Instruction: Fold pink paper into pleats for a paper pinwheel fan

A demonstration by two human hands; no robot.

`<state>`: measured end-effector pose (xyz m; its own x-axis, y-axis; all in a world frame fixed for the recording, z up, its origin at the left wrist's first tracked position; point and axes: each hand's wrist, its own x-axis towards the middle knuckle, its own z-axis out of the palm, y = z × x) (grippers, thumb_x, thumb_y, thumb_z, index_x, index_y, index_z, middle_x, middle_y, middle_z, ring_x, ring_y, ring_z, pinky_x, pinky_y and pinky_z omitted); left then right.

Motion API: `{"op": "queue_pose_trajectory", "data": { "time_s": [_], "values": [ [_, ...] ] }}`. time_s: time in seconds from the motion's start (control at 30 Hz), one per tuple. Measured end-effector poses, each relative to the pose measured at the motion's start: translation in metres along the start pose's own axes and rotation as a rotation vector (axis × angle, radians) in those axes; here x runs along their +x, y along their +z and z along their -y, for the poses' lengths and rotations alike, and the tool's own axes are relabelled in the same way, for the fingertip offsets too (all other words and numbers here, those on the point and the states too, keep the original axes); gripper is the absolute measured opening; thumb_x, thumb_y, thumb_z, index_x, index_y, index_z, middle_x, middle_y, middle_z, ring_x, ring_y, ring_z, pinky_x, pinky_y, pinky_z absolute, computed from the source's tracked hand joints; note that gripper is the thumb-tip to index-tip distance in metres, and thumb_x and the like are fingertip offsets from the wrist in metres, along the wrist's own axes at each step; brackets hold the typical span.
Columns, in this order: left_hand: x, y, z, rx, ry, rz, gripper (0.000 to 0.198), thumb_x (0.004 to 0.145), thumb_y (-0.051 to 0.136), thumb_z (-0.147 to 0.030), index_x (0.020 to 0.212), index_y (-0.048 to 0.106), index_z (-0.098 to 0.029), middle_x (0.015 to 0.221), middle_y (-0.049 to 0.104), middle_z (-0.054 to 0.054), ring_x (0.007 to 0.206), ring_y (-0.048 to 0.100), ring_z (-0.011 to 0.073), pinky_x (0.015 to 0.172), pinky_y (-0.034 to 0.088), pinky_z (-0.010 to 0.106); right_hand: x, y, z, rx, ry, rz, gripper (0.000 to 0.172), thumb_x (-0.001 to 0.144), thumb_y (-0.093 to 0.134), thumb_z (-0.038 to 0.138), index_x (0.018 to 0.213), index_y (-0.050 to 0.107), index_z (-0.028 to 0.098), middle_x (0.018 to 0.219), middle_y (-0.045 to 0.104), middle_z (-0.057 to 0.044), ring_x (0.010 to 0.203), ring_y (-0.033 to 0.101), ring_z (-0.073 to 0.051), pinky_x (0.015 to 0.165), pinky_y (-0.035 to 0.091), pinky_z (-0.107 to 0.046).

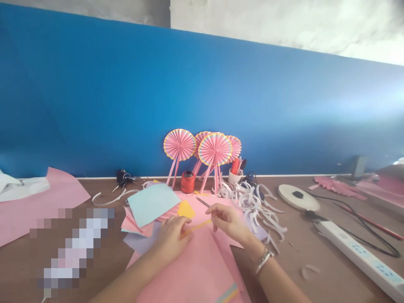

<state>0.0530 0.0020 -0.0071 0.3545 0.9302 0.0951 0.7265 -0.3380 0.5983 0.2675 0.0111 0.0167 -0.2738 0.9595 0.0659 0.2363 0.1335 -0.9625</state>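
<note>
Yellow paper strip (197, 227) runs nearly level, rising slightly rightward, over the pink sheet (195, 269). I see my left hand (172, 237) and right hand (225, 219) pinching its ends, fingers curled.

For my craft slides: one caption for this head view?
Both hands, left hand and right hand, pinch a yellow paper strip over pink paper.

Blue partition (94, 92) behind brown table (331, 269); grey-white wall (284, 21) above, bright glare at right.

pixelated patch (71, 248), power strip (362, 254) cut off
</note>
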Motion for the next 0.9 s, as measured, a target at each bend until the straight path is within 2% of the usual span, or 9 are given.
{"op": "queue_pose_trajectory", "data": {
  "time_s": [0.07,0.13,0.23,0.3,0.4,0.5,0.6,0.73,0.9],
  "values": [
    [0.002,-0.003,0.0,-0.004,0.014,-0.005,0.012,0.078,0.053,-0.025,0.084,0.063,-0.021,0.082,0.065,0.002,0.082,0.057,0.0205,0.074,0.039,0.032,0.001,-0.002,-0.001,-0.041,0.023,-0.012,0.022,0.07,0.049,0.02,0.089,0.06,0.016,0.058,0.048,0.006,0.053,0.054,-0.011,0.054,0.041,-0.022],
    [0.004,-0.006,0.0,0.007,0.034,-0.021,0.012,0.079,0.051,-0.024,0.071,0.06,-0.02,0.077,0.064,0.002,0.078,0.056,0.0194,0.069,0.038,0.03,0.003,-0.004,-0.004,-0.132,0.005,-0.037,0.021,0.072,0.049,0.02,0.087,0.062,0.016,0.065,0.054,0.002,0.059,0.054,-0.012,0.057,0.041,-0.023],
    [0.005,-0.008,0.0,0.043,0.061,-0.036,0.014,0.08,0.051,-0.025,0.069,0.058,-0.02,0.077,0.064,0.002,0.079,0.056,0.0202,0.07,0.037,0.031,0.004,-0.004,-0.007,-0.289,-0.148,-0.068,0.022,0.072,0.053,0.018,0.09,0.065,0.018,0.089,0.061,-0.004,0.075,0.055,-0.015,0.066,0.043,-0.025],
    [0.004,-0.009,-0.001,0.071,0.08,-0.035,0.014,0.08,0.051,-0.025,0.07,0.058,-0.02,0.079,0.065,0.002,0.081,0.056,0.0211,0.073,0.036,0.033,0.003,-0.001,-0.006,-0.35,-0.261,-0.067,0.024,0.07,0.058,0.016,0.093,0.066,0.019,0.097,0.062,-0.006,0.085,0.056,-0.017,0.074,0.043,-0.027],
    [0.003,-0.008,-0.002,0.091,0.098,-0.035,0.013,0.08,0.05,-0.024,0.07,0.058,-0.021,0.08,0.064,0.002,0.083,0.055,0.0214,0.074,0.036,0.034,0.002,0.005,-0.001,-0.413,-0.315,-0.065,0.016,0.071,0.061,0.015,0.084,0.067,0.02,0.087,0.065,-0.005,0.085,0.058,-0.018,0.08,0.043,-0.029],
    [0.003,-0.008,-0.002,0.082,0.102,-0.035,0.013,0.08,0.05,-0.022,0.07,0.058,-0.021,0.079,0.063,0.002,0.082,0.054,0.0207,0.075,0.036,0.034,0.001,0.008,0.001,-0.465,-0.269,-0.056,0.012,0.073,0.057,0.013,0.07,0.066,0.019,0.071,0.065,-0.002,0.072,0.058,-0.015,0.074,0.044,-0.027],
    [0.003,-0.008,-0.002,0.081,0.088,-0.024,0.012,0.079,0.05,-0.021,0.07,0.058,-0.021,0.08,0.064,0.002,0.083,0.055,0.0211,0.074,0.035,0.034,0.001,0.008,0.0,-0.459,-0.234,-0.046,0.016,0.072,0.054,0.01,0.069,0.067,0.019,0.071,0.065,-0.002,0.07,0.058,-0.014,0.068,0.044,-0.024],
    [0.003,-0.008,-0.003,0.085,0.073,-0.011,0.011,0.078,0.052,-0.021,0.069,0.057,-0.021,0.081,0.064,0.002,0.083,0.055,0.0216,0.072,0.035,0.033,0.002,0.007,-0.002,-0.467,-0.204,-0.044,0.019,0.071,0.052,0.008,0.071,0.068,0.018,0.072,0.066,-0.003,0.07,0.059,-0.014,0.067,0.044,-0.024],
    [0.003,-0.008,-0.005,0.071,0.061,-0.019,0.011,0.078,0.052,-0.022,0.068,0.056,-0.021,0.08,0.064,0.002,0.083,0.055,0.0214,0.072,0.035,0.032,0.004,0.013,-0.003,-0.411,-0.132,-0.102,0.018,0.068,0.051,0.01,0.065,0.067,0.017,0.069,0.066,-0.002,0.069,0.059,-0.015,0.066,0.044,-0.023]
  ]
}}
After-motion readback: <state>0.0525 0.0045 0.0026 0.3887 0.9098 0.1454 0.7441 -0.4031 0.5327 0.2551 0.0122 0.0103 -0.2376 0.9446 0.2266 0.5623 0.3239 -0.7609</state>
